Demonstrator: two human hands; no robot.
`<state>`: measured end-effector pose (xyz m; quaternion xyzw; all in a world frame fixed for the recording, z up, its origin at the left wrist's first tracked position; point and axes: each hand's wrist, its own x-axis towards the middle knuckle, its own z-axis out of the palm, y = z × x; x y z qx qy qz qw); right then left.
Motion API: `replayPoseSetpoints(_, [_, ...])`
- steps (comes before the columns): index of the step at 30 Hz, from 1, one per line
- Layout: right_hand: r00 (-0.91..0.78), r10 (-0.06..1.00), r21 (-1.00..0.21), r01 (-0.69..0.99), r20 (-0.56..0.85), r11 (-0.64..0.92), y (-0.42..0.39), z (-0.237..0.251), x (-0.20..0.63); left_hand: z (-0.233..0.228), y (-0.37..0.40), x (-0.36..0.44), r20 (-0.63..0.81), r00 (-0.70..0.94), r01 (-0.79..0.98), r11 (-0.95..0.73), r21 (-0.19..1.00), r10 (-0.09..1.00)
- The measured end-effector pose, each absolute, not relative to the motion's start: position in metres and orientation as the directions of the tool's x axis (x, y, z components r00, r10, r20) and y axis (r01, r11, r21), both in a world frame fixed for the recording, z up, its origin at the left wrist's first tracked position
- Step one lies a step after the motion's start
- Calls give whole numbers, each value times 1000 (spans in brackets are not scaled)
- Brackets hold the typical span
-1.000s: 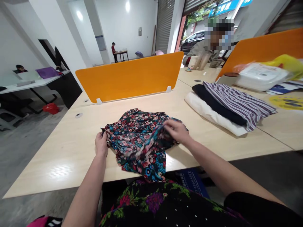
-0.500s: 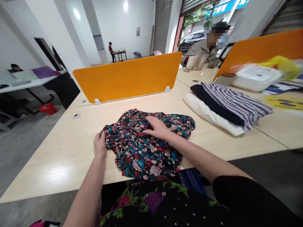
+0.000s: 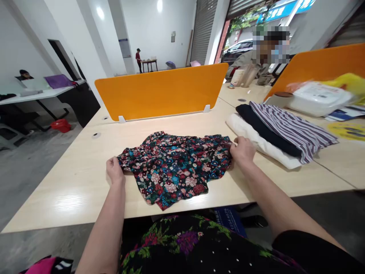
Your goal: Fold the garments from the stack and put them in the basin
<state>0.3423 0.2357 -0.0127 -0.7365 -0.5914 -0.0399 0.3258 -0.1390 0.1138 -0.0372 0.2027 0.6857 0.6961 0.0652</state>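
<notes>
A dark floral blouse (image 3: 176, 167) with red, pink and blue flowers lies spread on the light wooden table (image 3: 76, 171) before me. Its left end, which looks like a sleeve, is pinched in my left hand (image 3: 115, 170). At the opposite end, my right hand (image 3: 243, 151) has its fingers closed on the other sleeve end. The cloth stretches between both hands, with wrinkles across the upper part, and its lower edge hangs loose on the tabletop. My fingertips are partly hidden behind the hands.
Right of the blouse lies a pile of folded clothes: white (image 3: 256, 142), navy (image 3: 268, 131) and striped (image 3: 293, 127). An orange divider (image 3: 162, 93) stands behind. Farther right is a white plastic package (image 3: 321, 97). A person (image 3: 251, 61) sits across the table by paper cups (image 3: 236, 78).
My right hand has moved from above the middle of the blouse to its right end and closed on it. The blouse is now pulled wider and its lower edge has shifted.
</notes>
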Motion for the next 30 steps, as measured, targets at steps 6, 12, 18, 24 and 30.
replayPoseSetpoints(6, [-373,803,-297,789,465,538,218,-21,304,-4,66,-67,606,-482,720,-108,686,633])
replayPoseSetpoints(12, [-484,859,-194,838,164,509,210,-7,287,-11,1,-18,195,377,854,-421,306,906])
replayPoseSetpoints(18, [-594,804,-332,766,-39,550,196,12,290,-6,-41,-77,50,222,972,-225,71,974])
replayPoseSetpoints(24, [-664,740,-546,663,-112,512,201,9,293,-14,-57,-112,192,109,991,-93,-91,975])
replayPoseSetpoints(30, [-623,782,-449,702,-13,553,191,6,293,-18,-58,-130,161,89,993,-100,61,983])
